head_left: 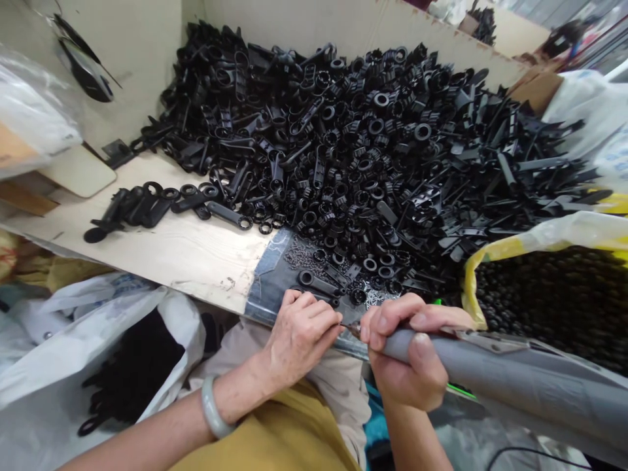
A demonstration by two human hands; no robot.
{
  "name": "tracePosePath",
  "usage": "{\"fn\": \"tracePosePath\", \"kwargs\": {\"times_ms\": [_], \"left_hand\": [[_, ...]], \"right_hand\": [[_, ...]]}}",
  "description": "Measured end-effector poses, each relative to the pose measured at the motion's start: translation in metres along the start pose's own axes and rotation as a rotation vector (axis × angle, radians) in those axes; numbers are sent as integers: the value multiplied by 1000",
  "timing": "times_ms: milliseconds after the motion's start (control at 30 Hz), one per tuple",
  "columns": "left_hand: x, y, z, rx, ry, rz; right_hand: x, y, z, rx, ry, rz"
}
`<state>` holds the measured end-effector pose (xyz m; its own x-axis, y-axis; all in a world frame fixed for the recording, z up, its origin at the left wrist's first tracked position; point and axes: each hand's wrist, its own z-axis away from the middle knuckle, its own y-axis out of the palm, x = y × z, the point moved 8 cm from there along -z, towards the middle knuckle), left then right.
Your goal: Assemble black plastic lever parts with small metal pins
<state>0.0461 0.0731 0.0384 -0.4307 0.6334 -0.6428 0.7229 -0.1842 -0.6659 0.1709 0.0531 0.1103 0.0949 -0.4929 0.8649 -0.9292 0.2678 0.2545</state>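
My right hand [409, 347] is wrapped round a grey electric screwdriver [495, 366], which lies nearly level and points left. Its narrow tip [352, 329] reaches the fingertips of my left hand [304, 333]. That hand is closed in a pinch at the table's front edge; whatever is in it is hidden by the fingers. Just beyond the knuckles lies a black plastic lever-shaped part [318, 284] with a ring end. Small silver pins or screws [377, 296] and a patch of tiny dark pieces [307, 256] lie on the dark mat [267, 275].
A large heap of black plastic rings and levers [343, 144] fills the table's back. Several levers [152, 206] lie at the left. A yellow-rimmed bag [473, 281] of small black pieces stands right. Below left hangs a white bag [181, 327] holding black parts.
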Motion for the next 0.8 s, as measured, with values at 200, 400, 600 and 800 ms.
{"fn": "tracePosePath", "kwargs": {"times_ms": [200, 400, 600, 800], "left_hand": [[-1, 0, 0, 9, 3, 6], [1, 3, 1, 12, -2, 3], [1, 2, 3, -22, 26, -16], [2, 0, 5, -49, 36, 22]], "right_hand": [[-1, 8, -2, 58, -25, 23], [-2, 8, -1, 93, -27, 66], [0, 9, -6, 78, 19, 38], [3, 12, -7, 93, 14, 37]]}}
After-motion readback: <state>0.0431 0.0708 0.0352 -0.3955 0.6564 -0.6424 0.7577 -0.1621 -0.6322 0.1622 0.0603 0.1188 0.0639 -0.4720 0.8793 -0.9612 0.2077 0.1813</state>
